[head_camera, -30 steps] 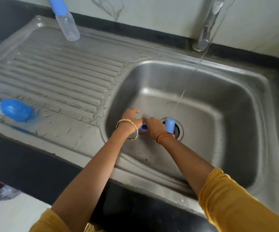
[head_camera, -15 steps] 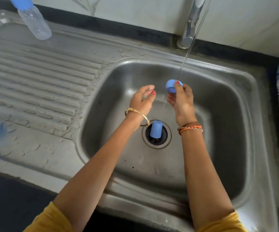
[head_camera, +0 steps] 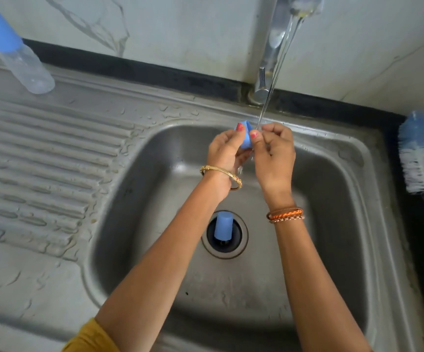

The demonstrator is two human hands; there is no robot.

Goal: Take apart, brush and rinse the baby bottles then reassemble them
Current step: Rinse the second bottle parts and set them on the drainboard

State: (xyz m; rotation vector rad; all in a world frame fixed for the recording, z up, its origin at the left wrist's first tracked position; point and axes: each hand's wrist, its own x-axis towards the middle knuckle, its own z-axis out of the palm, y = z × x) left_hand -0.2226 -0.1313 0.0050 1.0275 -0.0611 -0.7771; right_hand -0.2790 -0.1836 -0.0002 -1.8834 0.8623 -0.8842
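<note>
Two hands meet under the tap's thin stream (head_camera: 273,80): left hand (head_camera: 227,151) and right hand (head_camera: 274,151) pinch a small blue bottle part (head_camera: 245,137) between their curled fingertips, above the sink (head_camera: 333,174), where a blue cap (head_camera: 223,226) stands in the drain.

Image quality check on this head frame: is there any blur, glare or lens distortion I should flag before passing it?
Head view: soft daylight with no harsh shadows, mild sheen on the sink basin. Wide-angle bowing curves the counter edge and stretches the bottle at top left. The brush at the right edge is smeared. Both hands (left hand, right hand) and the blue part they hold look reasonably sharp.
</note>
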